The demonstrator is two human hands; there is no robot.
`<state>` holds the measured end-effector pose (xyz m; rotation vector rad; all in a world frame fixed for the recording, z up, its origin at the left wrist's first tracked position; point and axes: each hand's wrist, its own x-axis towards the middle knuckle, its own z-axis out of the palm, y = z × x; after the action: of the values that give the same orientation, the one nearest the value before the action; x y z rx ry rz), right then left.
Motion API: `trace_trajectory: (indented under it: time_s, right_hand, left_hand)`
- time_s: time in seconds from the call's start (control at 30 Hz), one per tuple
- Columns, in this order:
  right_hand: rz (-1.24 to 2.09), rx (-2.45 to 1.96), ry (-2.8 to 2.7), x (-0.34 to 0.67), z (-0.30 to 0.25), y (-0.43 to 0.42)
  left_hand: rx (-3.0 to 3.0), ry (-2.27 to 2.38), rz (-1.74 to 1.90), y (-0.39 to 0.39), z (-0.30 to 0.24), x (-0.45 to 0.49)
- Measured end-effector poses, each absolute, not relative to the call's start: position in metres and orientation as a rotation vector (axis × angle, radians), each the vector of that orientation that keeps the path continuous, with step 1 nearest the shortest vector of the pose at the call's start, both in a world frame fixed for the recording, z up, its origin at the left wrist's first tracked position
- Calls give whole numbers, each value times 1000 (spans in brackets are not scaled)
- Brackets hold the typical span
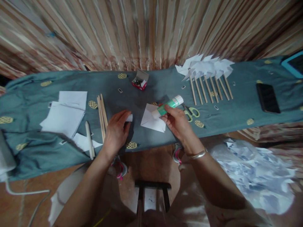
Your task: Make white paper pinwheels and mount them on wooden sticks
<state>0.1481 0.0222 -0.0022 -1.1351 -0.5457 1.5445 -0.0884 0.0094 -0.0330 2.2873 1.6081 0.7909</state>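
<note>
A green and white glue stick (169, 105) lies in the grip of my right hand (177, 123), its bare end down over a small square of white paper (152, 121) with crease or cut lines. My left hand (118, 130) pinches the white glue stick cap (129, 118), apart from the paper and to its left. Green-handled scissors (193, 113) rest just behind my right hand, partly covered by it. Beside my left hand lie a few thin wooden sticks (101, 115).
Paper pinwheels (207, 67) on sticks are lined up at the back right. A small red box (140, 80) of pins stands at the back. White sheets (65, 116) and a white pen-like cutter (89, 138) lie left; a phone (268, 97) lies right. A bag of paper pieces (258, 173) sits below.
</note>
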Motion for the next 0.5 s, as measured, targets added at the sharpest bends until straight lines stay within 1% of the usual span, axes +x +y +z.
trace_trajectory:
  time_s: [0.23,0.5]
  right_hand:
    - [1590,-1077,-575,135,-3,18]
    - [1604,-1033,-565,134,-2,17]
  left_hand:
    - [2073,1560,946,-2,-19,-69]
    - [2048,1520,971,-5,-15,-58]
